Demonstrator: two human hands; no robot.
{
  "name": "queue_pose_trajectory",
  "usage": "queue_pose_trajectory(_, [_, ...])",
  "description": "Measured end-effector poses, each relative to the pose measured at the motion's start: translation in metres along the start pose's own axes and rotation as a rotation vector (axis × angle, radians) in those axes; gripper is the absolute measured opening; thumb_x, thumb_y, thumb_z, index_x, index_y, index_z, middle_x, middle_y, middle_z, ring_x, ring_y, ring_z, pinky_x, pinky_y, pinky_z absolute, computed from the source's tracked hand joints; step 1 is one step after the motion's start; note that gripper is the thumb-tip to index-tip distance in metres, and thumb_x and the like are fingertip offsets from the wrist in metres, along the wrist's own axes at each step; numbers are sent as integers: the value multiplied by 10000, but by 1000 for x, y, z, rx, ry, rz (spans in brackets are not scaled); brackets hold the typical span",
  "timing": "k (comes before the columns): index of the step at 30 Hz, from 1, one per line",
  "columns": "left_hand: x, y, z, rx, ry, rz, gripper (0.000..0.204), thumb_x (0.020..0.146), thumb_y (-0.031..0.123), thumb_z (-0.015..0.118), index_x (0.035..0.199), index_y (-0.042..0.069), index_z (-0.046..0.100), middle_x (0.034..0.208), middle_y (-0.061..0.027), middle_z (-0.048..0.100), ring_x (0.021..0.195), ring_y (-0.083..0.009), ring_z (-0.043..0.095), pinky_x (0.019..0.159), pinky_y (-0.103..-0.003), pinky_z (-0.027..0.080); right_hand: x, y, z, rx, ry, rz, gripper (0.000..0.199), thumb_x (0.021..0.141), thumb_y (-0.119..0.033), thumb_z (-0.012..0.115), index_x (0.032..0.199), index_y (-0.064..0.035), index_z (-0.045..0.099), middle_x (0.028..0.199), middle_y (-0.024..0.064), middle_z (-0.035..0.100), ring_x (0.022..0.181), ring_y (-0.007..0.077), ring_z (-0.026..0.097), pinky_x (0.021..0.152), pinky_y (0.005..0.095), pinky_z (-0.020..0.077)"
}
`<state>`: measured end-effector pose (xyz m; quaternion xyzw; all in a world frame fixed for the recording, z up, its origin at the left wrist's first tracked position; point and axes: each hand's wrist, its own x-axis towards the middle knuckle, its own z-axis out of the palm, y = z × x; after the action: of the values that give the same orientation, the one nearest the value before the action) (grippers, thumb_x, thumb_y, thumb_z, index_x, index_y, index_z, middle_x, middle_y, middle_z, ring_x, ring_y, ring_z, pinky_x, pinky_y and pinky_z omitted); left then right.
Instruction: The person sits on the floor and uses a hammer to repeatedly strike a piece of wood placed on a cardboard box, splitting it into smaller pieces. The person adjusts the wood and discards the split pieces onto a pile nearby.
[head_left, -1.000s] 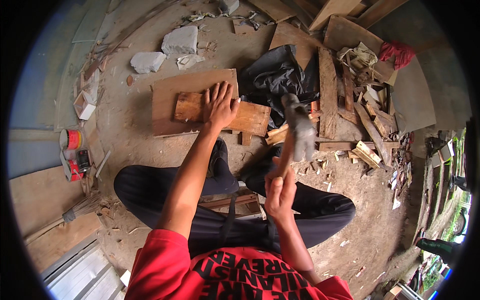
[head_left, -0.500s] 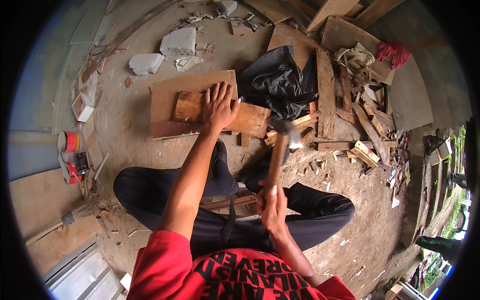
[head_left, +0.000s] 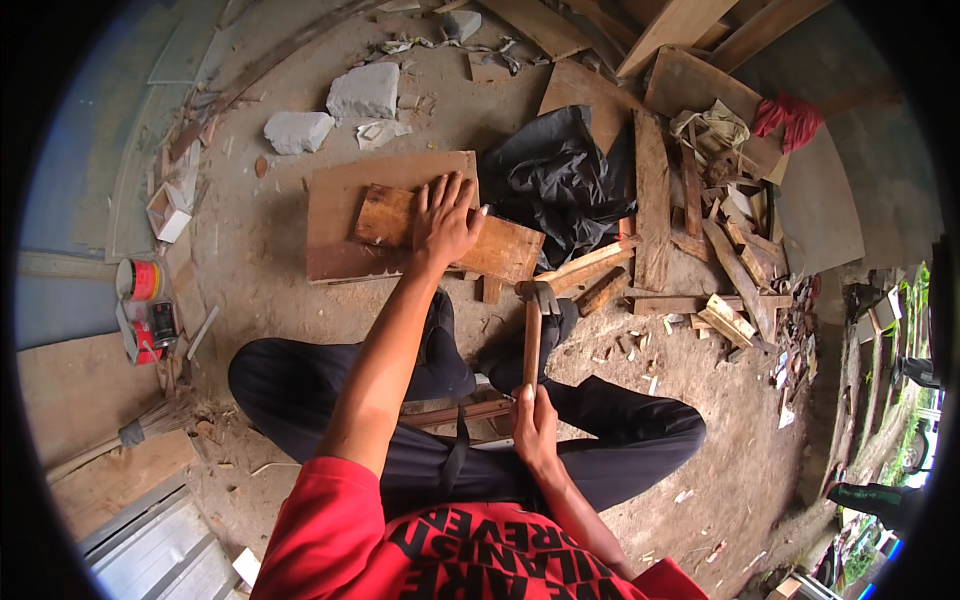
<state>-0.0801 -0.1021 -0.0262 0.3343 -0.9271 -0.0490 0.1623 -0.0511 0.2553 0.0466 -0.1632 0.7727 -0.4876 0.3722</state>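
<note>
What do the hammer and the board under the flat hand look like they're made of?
Hammer: pale wooden handle, dull dark head, probably steel. Small board under the left hand: reddish-brown wood, visible grain, rough unfinished look. It lies on a larger flat panel, likely plywood.

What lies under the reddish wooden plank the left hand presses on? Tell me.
The reddish wooden plank rests across a larger flat brown board lying on the dirt ground. The left hand covers the plank's middle. What lies beneath the board is hidden.
</note>
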Motion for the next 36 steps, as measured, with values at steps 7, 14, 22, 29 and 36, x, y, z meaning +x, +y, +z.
queue_pose_trajectory(7, [-4, 0, -1, -29, -32, -6, 625, 1033, 524, 374, 1504, 122, 462, 1611, -126, 353, 1496, -319, 295, 1222, -548, 176, 1, -67, -15, 125, 5, -454, 514, 1080, -472, 367, 1093, 15, 534, 640, 2, 474, 470, 53, 385, 427, 235, 286])
queue_pose_trajectory(14, [-1, 7, -8, -14, -25, 0, 597, 1023, 479, 431, 1500, 123, 464, 1580, -131, 402, 1472, -310, 342, 1210, -533, 210, 49, -17, 0, -63, 24, -230, 408, 1098, -357, 421, 1020, 4, 593, 666, -27, 467, 537, 56, 392, 479, 245, 316])
queue_pose_trajectory(22, [4, 2, -5, -56, -39, 33, 598, 1024, 489, 425, 1488, 116, 475, 1583, -119, 398, 1478, -318, 328, 1225, -525, 183, -3, -53, -23, 373, -76, 80, 466, 1095, -439, 386, 1044, -8, 557, 663, -37, 431, 541, 45, 386, 465, 231, 329])
queue_pose_trajectory(29, [5, 2, -5, -54, -33, 36, 595, 1027, 481, 420, 1489, 110, 473, 1587, -128, 389, 1476, -322, 330, 1225, -524, 183, 23, -61, -20, 331, 12, -411, 456, 1081, -472, 393, 1051, -27, 487, 665, -1, 420, 493, 63, 369, 442, 226, 329])
queue_pose_trajectory(36, [10, 8, -6, -49, -68, 68, 598, 1027, 476, 415, 1494, 105, 459, 1572, -135, 404, 1476, -322, 322, 1224, -518, 188, 43, 3, -14, 320, -166, 133, 430, 1094, -450, 401, 1009, -52, 538, 638, -45, 395, 465, 34, 331, 414, 226, 275])
